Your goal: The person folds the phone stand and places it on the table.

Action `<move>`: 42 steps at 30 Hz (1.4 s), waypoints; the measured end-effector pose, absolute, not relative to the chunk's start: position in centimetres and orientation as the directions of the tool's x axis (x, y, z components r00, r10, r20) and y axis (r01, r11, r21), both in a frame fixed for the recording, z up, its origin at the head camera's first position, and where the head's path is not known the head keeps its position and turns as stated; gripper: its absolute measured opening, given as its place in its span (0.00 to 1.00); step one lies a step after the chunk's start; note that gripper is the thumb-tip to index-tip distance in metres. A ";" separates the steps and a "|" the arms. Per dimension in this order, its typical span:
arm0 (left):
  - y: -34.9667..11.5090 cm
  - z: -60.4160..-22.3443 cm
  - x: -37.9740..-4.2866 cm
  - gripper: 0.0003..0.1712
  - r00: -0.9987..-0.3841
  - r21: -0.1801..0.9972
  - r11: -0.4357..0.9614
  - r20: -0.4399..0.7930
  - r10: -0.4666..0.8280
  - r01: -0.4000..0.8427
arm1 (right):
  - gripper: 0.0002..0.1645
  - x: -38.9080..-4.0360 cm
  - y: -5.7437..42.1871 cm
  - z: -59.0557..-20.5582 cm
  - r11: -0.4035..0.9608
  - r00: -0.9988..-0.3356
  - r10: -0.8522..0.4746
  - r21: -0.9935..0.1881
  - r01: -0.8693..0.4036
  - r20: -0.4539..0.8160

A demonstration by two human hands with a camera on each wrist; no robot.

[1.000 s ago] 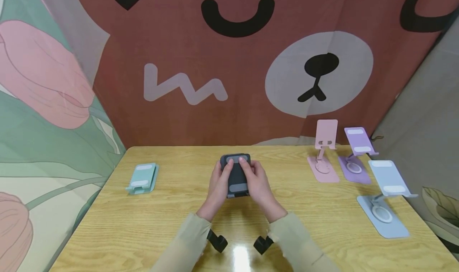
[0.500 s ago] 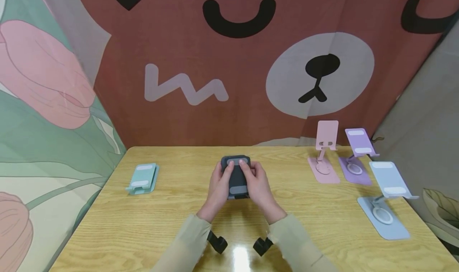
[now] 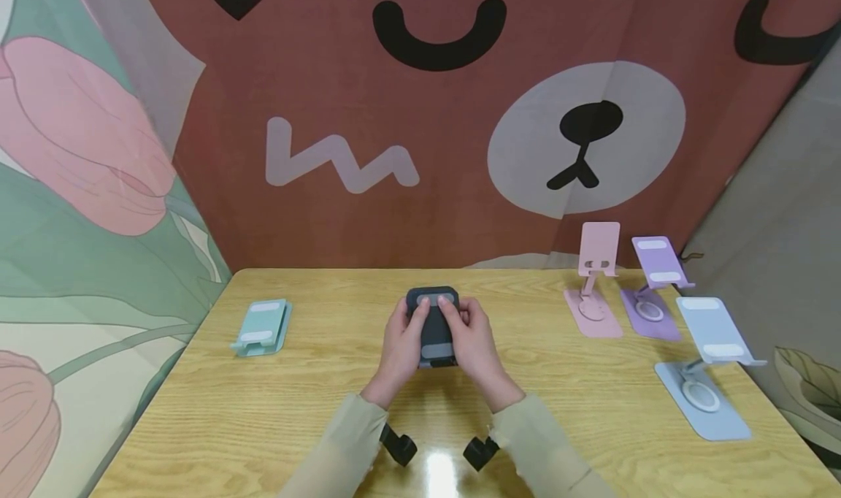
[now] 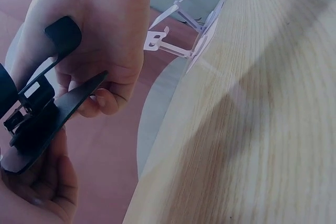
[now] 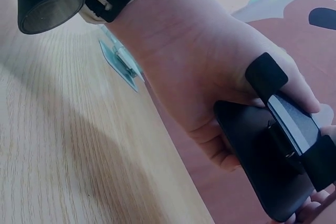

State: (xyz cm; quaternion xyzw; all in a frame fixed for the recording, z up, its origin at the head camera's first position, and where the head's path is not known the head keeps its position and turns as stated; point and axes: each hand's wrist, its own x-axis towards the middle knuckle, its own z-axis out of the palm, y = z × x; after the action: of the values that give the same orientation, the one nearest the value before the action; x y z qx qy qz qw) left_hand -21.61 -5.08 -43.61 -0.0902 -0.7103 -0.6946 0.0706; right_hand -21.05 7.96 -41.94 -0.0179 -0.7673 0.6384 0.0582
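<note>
Above the middle of the table, a black folding phone stand [image 3: 436,331] with grey pads is held between both hands. My left hand [image 3: 401,343] grips its left side, and my right hand [image 3: 474,341] grips the right side. Both thumbs lie on the upper pad of the holder plate in the head view; the other fingers are mostly hidden behind it. The wrist views show the stand's holder plate [image 5: 295,124] folded close to its flat base [image 5: 257,153], with a small gap at the hinge. My right hand [image 4: 100,30] appears large in the left wrist view.
A folded teal phone stand [image 3: 263,328] lies at the left of the wooden table [image 3: 263,425]. On the right stand three unfolded ones: pink [image 3: 598,248], purple [image 3: 657,261] and light blue [image 3: 715,328]. A printed bear curtain [image 3: 453,206] hangs behind the table.
Both hands and the black phone stand sit very slightly lower in the head view, much as the whole scene does. The grip looks the same.
</note>
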 end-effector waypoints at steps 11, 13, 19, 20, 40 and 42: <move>-5.1 -43.7 -21.5 0.27 -0.968 0.968 0.032 0.248 0.037 0.249 | 0.29 -20.8 8.0 -42.0 0.174 -0.991 0.111 -0.983 -0.055 0.075; -5.0 -43.6 -21.5 0.26 -0.968 0.968 0.027 0.249 0.038 0.250 | 0.29 -20.8 8.0 -41.9 0.170 -0.991 0.108 -0.984 -0.059 0.078; -5.0 -43.6 -21.6 0.27 -0.971 0.971 0.038 0.236 0.042 0.237 | 0.29 -20.8 8.0 -41.9 0.168 -0.990 0.102 -0.983 -0.078 0.096; -5.1 -43.6 -21.6 0.27 -0.972 0.971 0.043 0.232 0.046 0.234 | 0.29 -20.8 8.0 -41.9 0.169 -0.991 0.100 -0.983 -0.075 0.093; -7.9 -42.1 -22.4 0.23 -0.989 0.986 0.079 0.150 -0.006 0.149 | 0.28 -21.7 12.9 -40.7 0.218 -0.986 0.141 -0.975 -0.053 0.085; -8.4 -42.1 -22.4 0.24 -0.987 0.984 0.087 0.157 -0.016 0.155 | 0.28 -21.8 13.7 -40.6 0.210 -0.985 0.151 -0.977 -0.045 0.078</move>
State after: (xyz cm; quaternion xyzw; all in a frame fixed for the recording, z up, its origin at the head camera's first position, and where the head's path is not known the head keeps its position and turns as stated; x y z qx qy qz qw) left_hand -22.44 -8.36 -42.09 -0.0473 -0.7343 -0.6741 0.0637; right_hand -21.75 13.73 -40.58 -0.0342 -0.7738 0.6276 0.0782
